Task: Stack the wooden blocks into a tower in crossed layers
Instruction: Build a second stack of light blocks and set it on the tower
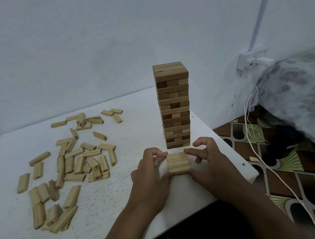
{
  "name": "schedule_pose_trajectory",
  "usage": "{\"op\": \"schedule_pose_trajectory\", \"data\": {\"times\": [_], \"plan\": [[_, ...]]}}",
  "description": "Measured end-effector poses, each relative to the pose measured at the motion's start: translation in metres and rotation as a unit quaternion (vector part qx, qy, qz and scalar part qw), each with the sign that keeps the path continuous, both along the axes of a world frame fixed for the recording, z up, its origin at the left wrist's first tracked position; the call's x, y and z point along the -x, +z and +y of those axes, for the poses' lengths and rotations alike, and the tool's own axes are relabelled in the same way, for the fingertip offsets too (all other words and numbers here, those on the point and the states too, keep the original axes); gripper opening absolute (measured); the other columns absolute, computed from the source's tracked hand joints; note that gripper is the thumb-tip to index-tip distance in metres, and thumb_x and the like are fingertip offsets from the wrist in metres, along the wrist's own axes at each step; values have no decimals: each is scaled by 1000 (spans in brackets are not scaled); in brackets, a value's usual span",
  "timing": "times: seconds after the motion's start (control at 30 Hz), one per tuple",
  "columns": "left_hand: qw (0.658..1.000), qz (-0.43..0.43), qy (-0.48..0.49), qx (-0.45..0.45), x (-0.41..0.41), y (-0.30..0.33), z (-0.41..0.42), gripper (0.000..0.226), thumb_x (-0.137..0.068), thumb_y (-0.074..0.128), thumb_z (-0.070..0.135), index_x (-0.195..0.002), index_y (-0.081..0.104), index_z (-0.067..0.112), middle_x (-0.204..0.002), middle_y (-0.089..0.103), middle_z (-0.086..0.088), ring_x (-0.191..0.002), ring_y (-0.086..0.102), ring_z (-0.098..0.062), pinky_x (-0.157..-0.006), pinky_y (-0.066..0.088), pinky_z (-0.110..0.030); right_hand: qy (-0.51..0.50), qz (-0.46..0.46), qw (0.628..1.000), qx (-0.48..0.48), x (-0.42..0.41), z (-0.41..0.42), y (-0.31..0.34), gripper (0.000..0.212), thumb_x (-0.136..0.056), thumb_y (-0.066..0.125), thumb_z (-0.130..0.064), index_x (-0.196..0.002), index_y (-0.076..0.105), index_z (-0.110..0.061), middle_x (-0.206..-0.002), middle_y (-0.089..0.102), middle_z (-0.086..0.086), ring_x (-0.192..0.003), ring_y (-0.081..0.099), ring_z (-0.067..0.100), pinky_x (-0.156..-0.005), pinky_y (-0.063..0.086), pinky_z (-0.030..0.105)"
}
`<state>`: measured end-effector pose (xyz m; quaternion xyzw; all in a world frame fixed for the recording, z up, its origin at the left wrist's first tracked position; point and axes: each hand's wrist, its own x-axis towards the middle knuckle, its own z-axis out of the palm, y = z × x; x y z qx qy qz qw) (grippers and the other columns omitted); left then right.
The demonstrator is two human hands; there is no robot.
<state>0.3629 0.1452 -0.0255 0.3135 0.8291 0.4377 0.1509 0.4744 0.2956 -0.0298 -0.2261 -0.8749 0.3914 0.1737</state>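
Both hands, left hand and right hand, pinch a small set of blocks between curled fingers, seemingly three, just near of the tower on the counter; loose blocks lie left.

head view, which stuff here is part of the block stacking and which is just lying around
Part of the job:
- tower
- set of blocks gripped between left hand and right hand
- loose blocks scattered on the table

Just lying about:
- white cable
- wall socket
- patterned cloth
- patterned floor mat
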Motion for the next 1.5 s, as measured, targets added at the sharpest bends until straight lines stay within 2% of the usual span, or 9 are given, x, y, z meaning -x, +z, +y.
{"op": "schedule_pose_trajectory", "data": {"times": [0.1,0.3,0.47,0.8,1.0,1.1,1.2,1.37,1.5], "plan": [[1000,-1,0,11,-1,0,0,56,-85,74,29,-108,31,54,-136,56,18,-130,46,-15,-108,35,-36,1,1,1000,1,0,0,0,61,-79,78,-27,-116,31,-40,-128,55,-24,-101,55,-4,-78,38,1],[1000,-4,-3,12,-2,2,1,48,-84,72,34,-108,34,52,-132,57,17,-127,47,-15,-109,39,-46,4,-3,1000,-5,-1,0,0,57,-80,77,-28,-111,32,-43,-124,53,-28,-102,55,-3,-79,39,3],[1000,1,1,11,-3,3,1,51,-84,73,32,-107,33,53,-133,57,16,-128,47,-17,-109,40,-45,5,1,1000,-3,0,-1,0,59,-80,78,-28,-116,33,-40,-119,50,-33,-101,56,0,-86,44,10],[1000,12,-9,23,-1,0,0,54,-84,73,28,-111,32,50,-136,54,16,-130,45,-15,-111,37,-41,5,-12,1000,-1,0,2,0,62,-78,79,-28,-117,32,-40,-123,50,-28,-101,56,0,-80,40,5],[1000,16,-16,14,4,5,-9,64,-81,76,20,-112,29,51,-134,54,22,-131,44,-6,-113,34,-43,9,11,999,-31,-3,-1,8,60,-76,80,-27,-124,45,-36,-112,32,-50,-100,50,-6,-80,42,1],[1000,20,15,-3,8,13,-20,65,-80,76,21,-111,29,54,-132,53,26,-129,43,-6,-110,37,-39,12,52,998,-40,1,-15,19,54,-77,79,-27,-118,46,-39,-111,44,-42,-101,51,-5,-78,41,1],[998,47,27,-32,12,22,-42,55,-83,72,21,-109,36,53,-125,53,31,-123,43,6,-103,35,-29,35,75,996,-32,15,-35,29,47,-78,77,-26,-109,46,-43,-103,56,-29,-98,55,-2,-78,44,5],[991,103,77,-42,21,31,-100,38,-85,68,23,-109,49,47,-121,55,26,-121,45,4,-98,38,-25,122,60,990,-42,46,-79,38,44,-82,73,-30,-111,43,-45,-101,49,-35,-98,52,-3,-80,48,11],[981,144,130,-29,30,36,-145,33,-85,69,20,-102,56,45,-111,58,29,-115,44,9,-96,40,-25,208,35,975,-62,70,-118,42,39,-85,66,-31,-114,43,-45,-99,47,-28,-97,49,-4,-79,42,14]]}}
